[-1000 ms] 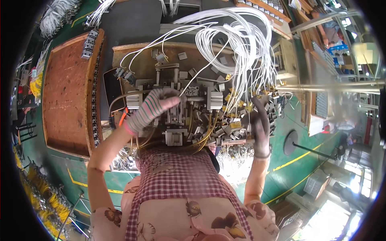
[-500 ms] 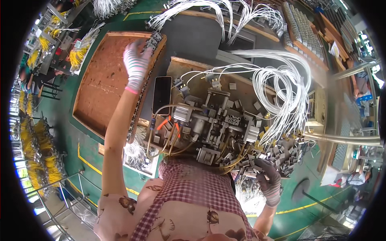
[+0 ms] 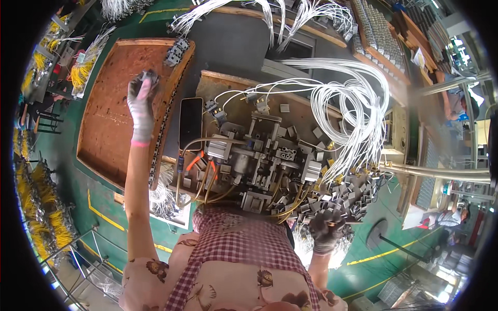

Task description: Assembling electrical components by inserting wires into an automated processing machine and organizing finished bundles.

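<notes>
My left hand [image 3: 141, 103], in a striped white glove, is raised over the brown wooden tray [image 3: 106, 122]. Its fingers are closed around a small grey metal part [image 3: 150, 75], partly hidden by the fingers. Beside it, a cluster of grey connector blocks [image 3: 177, 51] sits at the tray's far right corner. My right hand [image 3: 327, 230], gloved with a dark palm side, is curled at the near edge of a heap of small metal shells [image 3: 345, 199]. What its fingers hold, if anything, cannot be made out. Between my hands stands a metal fixture [image 3: 270, 155] with hoses.
A black phone [image 3: 191, 123] lies between tray and fixture. Orange-handled pliers [image 3: 195, 160] lie left of the fixture. Coiled white cables [image 3: 353, 109] spread at the right, their ends near the heap. More white cables [image 3: 223, 11] lie along the far edge.
My left hand has moved left from the connector blocks to over the tray, with a small grey part in its fingers. My right hand has turned and curled by the heap.
</notes>
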